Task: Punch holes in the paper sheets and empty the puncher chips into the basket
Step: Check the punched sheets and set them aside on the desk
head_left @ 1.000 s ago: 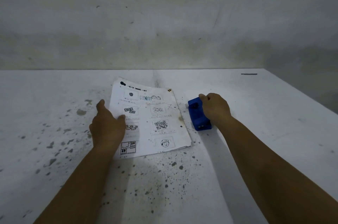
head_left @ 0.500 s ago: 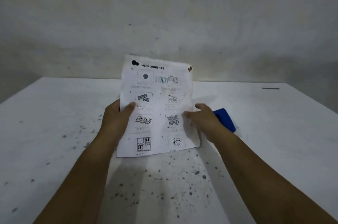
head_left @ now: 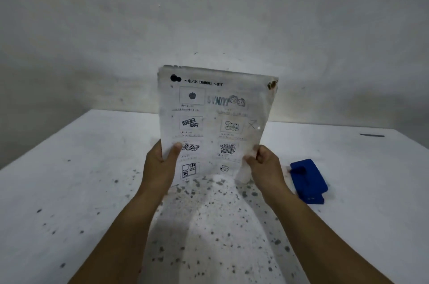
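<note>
Head-camera view: a thin stack of white printed paper sheets, marked with small black drawings and lines of text, is held upright between the two hands, above a white desk speckled with dark spots. The left hand is closed on the lower left edge of the sheets, with the thumb pressed on the printed face and the other fingers hidden behind. The right hand is clenched on the lower right edge, where the paper is pinched and slightly crumpled inside the fist. The bottom edge of the sheets is seen just above, or perhaps touching, the desk between the wrists; which of the two cannot be told. A dark stain is seen at the upper right corner of the sheets. A blue plastic hole puncher lies flat on the desk just to the right of the right hand, apart from it and untouched. A grey, blotched wall is seen behind the sheets.
</note>
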